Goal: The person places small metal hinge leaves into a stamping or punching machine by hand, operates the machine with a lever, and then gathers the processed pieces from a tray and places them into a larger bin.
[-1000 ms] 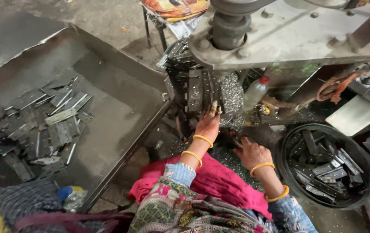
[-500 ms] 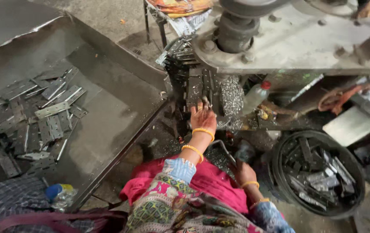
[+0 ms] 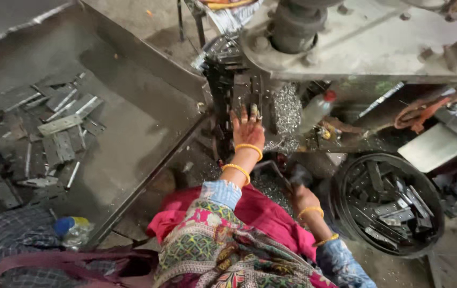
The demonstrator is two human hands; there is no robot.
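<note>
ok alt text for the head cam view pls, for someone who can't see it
Seen from above, a person's left hand reaches up to a dark metal part under a grey machine, while the right hand is low beside a round black tub of flat metal pieces. More flat metal pieces lie in a large metal tray at left.

Metal workshop: heavy press machine (image 3: 346,37), tray of steel strips (image 3: 52,128), scrap shavings (image 3: 287,109).

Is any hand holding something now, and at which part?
Left hand presses flat on the machine's dark part; no clear grip. Right hand is low and blurred; cannot tell.
</note>
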